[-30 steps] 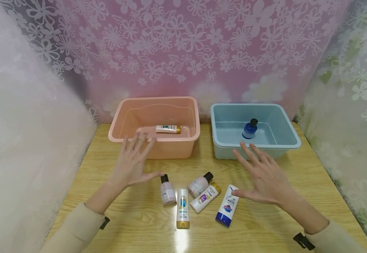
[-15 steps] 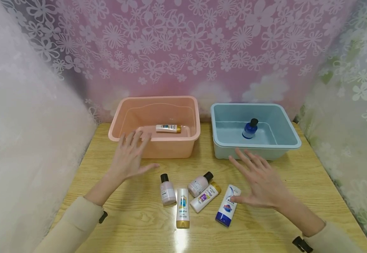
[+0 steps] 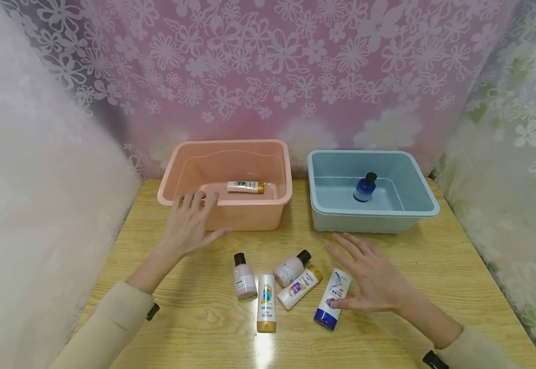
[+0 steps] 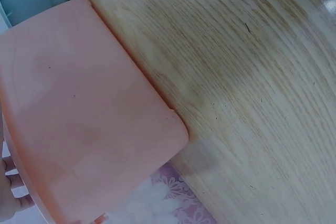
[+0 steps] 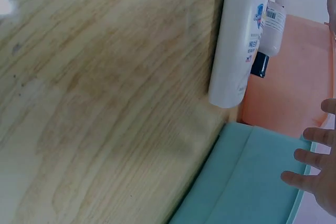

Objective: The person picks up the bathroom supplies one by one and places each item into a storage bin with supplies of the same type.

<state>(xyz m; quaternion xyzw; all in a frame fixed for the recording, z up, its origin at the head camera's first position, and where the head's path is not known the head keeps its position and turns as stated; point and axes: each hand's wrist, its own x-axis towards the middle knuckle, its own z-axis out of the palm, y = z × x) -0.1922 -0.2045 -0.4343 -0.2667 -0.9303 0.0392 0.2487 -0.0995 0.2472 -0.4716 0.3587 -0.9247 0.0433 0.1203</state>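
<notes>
My left hand (image 3: 186, 225) hovers with spread fingers at the front rim of the peach basin (image 3: 249, 218), holding nothing. My right hand (image 3: 371, 277) is also spread, its thumb overlapping the white tube with a blue cap (image 3: 333, 297) in the head view. That tube lies on the table and shows whole in the right wrist view, apart from the fingers. To its left lie a white tube with a gold cap and purple label (image 3: 300, 288), a pink bottle with a black cap (image 3: 290, 270), another gold-capped white tube (image 3: 266, 302) and a second pink bottle (image 3: 244, 279).
Inside the peach basin lies a small gold-capped tube (image 3: 244, 187). The light blue basin (image 3: 364, 223) stands at the right and contains a dark blue bottle (image 3: 364, 188). Flowered curtains (image 3: 268, 66) enclose the wooden table (image 3: 194, 328) at the back and sides.
My right hand has come back from the blue basin toward the blue-capped tube. The left hand has drawn slightly left, away from the nearer pink bottle. Tubes and bottles stay where they were.
</notes>
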